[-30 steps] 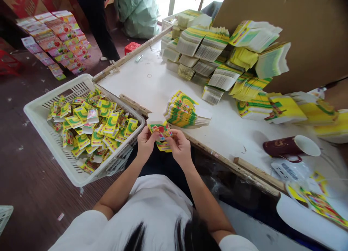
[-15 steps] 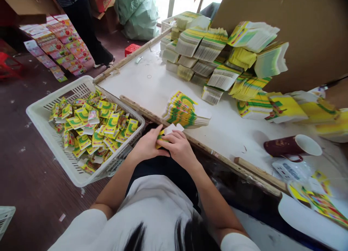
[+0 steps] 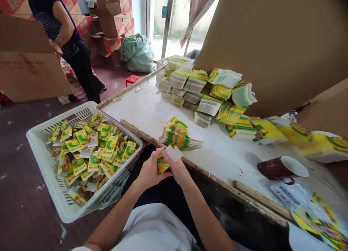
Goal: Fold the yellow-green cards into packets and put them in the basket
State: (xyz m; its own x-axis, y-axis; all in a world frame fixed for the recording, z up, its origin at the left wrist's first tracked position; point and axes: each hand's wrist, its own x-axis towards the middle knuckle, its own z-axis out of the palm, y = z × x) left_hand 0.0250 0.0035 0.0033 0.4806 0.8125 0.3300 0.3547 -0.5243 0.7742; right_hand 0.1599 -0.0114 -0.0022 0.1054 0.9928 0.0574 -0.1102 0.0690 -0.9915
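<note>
Both hands are working one yellow printed packet (image 3: 162, 167), held over the lap just off the near edge of the bench (image 3: 141, 109). The left hand (image 3: 149, 171) is wrapping its grip around the yellow lower end. The right hand (image 3: 179, 169) is pinching its grip tight on the white flap end. Long axis is running lower-left to upper-right, flap pointing at the fanned packet stack (image 3: 178, 135). A white basket (image 3: 67, 118) of packets is sitting left of the hands.

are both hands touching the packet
Touching. The head view shows the left hand and right hand both gripping the packet, with no gap between them.
</note>
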